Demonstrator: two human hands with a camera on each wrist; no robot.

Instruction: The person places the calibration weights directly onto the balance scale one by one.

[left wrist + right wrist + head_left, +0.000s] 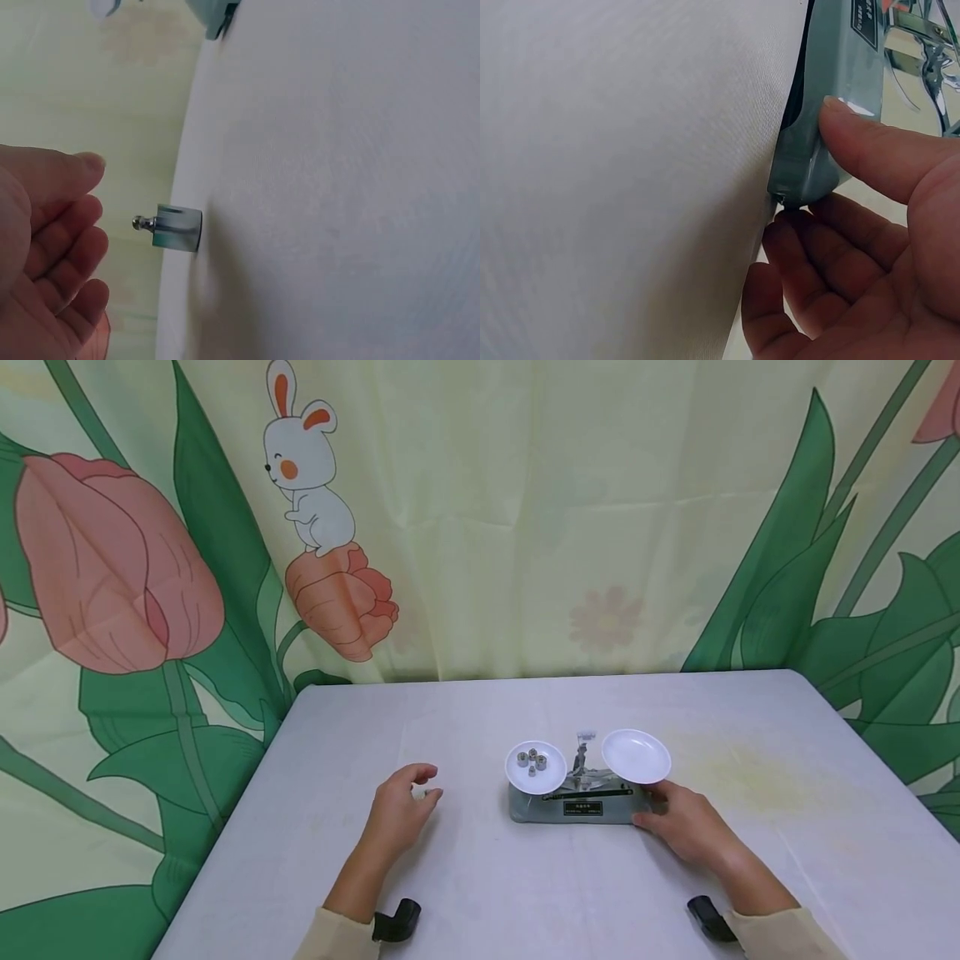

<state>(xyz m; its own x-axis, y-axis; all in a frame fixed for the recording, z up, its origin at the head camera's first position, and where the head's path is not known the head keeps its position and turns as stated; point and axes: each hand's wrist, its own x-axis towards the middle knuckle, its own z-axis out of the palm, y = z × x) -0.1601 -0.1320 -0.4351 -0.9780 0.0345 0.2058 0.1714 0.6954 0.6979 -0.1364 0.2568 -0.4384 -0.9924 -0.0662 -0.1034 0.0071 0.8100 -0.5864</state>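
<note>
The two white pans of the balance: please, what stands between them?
In the head view, a shiny upright post stands between the left pan and the right pan.

head view: from above the table [480, 893], facing forward and down, widest; scale [582, 808] right of lower center, curtain [480, 527] across top half. left wrist: low, sideways, close to left hand [52, 251] at left edge; scale clipped at top. right wrist: also sideways, close on right hand [877, 262], lower right; shares scale's end with head view.

Room between left hand [400, 807] and balance [538, 809]; right hand [686, 821] blocks right end.
</note>
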